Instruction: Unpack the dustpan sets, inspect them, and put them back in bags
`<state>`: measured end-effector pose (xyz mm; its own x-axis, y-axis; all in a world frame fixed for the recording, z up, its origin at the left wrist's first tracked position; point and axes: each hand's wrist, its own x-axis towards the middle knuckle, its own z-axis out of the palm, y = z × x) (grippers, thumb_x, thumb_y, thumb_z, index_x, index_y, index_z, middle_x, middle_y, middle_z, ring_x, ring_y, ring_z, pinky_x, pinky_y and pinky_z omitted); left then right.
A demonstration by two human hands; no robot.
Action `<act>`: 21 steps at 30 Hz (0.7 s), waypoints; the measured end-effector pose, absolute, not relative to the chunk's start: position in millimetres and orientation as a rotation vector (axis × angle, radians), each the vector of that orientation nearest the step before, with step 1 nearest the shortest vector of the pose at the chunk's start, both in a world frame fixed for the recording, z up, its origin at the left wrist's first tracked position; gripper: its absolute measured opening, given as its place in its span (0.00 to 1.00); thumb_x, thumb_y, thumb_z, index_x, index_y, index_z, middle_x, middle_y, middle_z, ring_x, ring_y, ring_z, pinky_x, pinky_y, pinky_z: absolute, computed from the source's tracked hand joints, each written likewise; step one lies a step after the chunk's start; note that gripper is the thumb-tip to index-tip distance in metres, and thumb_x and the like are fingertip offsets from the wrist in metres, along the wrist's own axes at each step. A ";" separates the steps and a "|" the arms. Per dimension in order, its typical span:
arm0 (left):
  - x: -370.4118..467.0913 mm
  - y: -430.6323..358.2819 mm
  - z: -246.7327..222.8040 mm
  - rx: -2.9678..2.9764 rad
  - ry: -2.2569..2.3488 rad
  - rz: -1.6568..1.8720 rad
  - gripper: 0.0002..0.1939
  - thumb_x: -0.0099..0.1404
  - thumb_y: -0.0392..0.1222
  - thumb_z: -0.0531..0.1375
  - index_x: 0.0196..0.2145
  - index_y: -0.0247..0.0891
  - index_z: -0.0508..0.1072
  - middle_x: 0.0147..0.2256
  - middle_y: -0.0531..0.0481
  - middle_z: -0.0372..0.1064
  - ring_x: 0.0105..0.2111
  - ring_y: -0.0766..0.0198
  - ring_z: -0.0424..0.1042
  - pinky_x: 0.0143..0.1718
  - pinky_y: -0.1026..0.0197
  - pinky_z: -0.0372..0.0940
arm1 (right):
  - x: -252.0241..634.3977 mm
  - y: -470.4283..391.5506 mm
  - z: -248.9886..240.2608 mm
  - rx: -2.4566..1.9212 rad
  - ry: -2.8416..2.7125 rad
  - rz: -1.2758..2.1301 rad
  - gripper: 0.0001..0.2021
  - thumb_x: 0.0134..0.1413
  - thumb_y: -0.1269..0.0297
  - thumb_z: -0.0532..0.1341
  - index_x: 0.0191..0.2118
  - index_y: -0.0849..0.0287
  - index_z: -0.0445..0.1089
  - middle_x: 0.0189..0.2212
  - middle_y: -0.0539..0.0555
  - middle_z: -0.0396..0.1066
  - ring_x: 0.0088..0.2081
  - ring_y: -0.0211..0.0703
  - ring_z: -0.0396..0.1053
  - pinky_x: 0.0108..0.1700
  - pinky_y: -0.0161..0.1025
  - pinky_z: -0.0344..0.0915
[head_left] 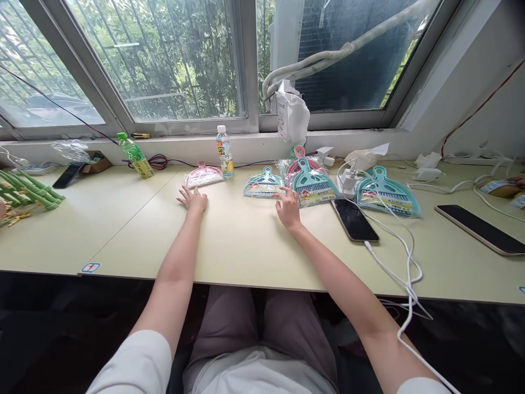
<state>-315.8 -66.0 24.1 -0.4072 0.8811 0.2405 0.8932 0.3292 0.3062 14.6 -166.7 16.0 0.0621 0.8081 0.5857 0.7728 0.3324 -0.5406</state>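
My left hand (192,199) rests on the table with its fingers spread and nothing in it. Just beyond its fingertips lies a pink mini dustpan and brush set (204,175) in clear wrapping. My right hand (289,209) is open, its fingers loosely bent and apart. Its fingertips reach the gap between a small teal dustpan and brush set (263,185) and a stack whose front piece is a larger teal dustpan set (314,186). Whether they touch either package I cannot tell. Behind that front piece, pink dustpan sets (296,164) are partly hidden.
Farther right lie another teal dustpan pile (386,194), a phone (355,220) with a white cable (408,273), and a second dark device (482,229). Bottles stand at the back, one clear (224,153), one green (136,156). Bamboo-like stalks (30,189) lie far left.
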 end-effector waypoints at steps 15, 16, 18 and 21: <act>-318.8 0.2 22.4 -2.308 -2.083 -0.429 0.36 0.70 0.57 0.46 0.70 0.43 0.45 0.71 0.40 0.27 0.70 0.46 0.30 0.66 0.37 0.37 | 7.4 -173.4 13.4 -1.376 -1.712 0.075 0.16 0.56 0.75 0.53 0.43 0.55 0.75 0.55 0.57 0.64 0.59 0.54 0.55 0.61 0.54 0.55; -315.8 3.0 23.3 -2.347 -2.064 -0.409 0.35 0.70 0.57 0.46 0.69 0.43 0.45 0.71 0.40 0.29 0.70 0.46 0.32 0.65 0.38 0.38 | 6.4 -173.4 13.0 -1.368 -1.719 0.075 0.16 0.56 0.75 0.53 0.43 0.55 0.75 0.55 0.57 0.64 0.59 0.54 0.55 0.61 0.54 0.55; -310.2 8.0 24.5 -2.390 -2.046 -0.390 0.36 0.69 0.58 0.47 0.69 0.43 0.46 0.71 0.40 0.31 0.70 0.45 0.34 0.65 0.38 0.39 | 4.7 -173.2 12.0 -1.357 -1.731 0.076 0.16 0.56 0.75 0.54 0.43 0.55 0.75 0.55 0.57 0.64 0.58 0.54 0.56 0.61 0.54 0.55; -304.7 15.6 23.6 -2.374 -2.087 -0.396 0.37 0.68 0.60 0.48 0.69 0.42 0.48 0.70 0.40 0.34 0.70 0.44 0.35 0.65 0.37 0.38 | 3.5 -172.7 11.0 -1.356 -1.739 0.085 0.15 0.56 0.75 0.54 0.43 0.55 0.76 0.54 0.57 0.64 0.58 0.54 0.57 0.61 0.54 0.55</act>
<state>-304.7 15.6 23.6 0.1111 0.9815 0.1561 0.9704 -0.1410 0.1962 3.5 -172.7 11.0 0.0081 0.8024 0.5967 0.7407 0.3961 -0.5426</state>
